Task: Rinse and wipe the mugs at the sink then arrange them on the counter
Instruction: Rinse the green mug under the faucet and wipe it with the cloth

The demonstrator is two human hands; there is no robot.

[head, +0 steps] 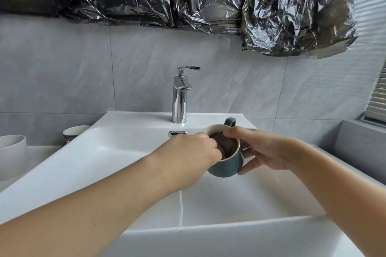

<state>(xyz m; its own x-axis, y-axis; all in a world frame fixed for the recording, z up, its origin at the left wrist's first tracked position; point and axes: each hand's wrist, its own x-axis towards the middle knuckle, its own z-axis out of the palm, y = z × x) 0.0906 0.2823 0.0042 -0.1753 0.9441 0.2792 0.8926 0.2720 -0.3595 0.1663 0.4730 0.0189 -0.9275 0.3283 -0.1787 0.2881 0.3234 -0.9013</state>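
Mug (226, 166), dark teal, is tilting over the white sink (117, 152), just right of the chrome faucet (180, 98). Your right hand (262, 148) is gripping its rim and side; your left hand (194, 152) is pinching a dark cloth (226, 145) inside it. Left of the sink, two pale cups (74, 132) are standing on the tabletop (39, 152).

3 mugs – teal (226, 165), white (73, 132), white (12, 152) – 1 cloth (226, 145), 1 tap (180, 98)

Both forearms (100, 200) are bare, no sleeves, with nothing worn on them.
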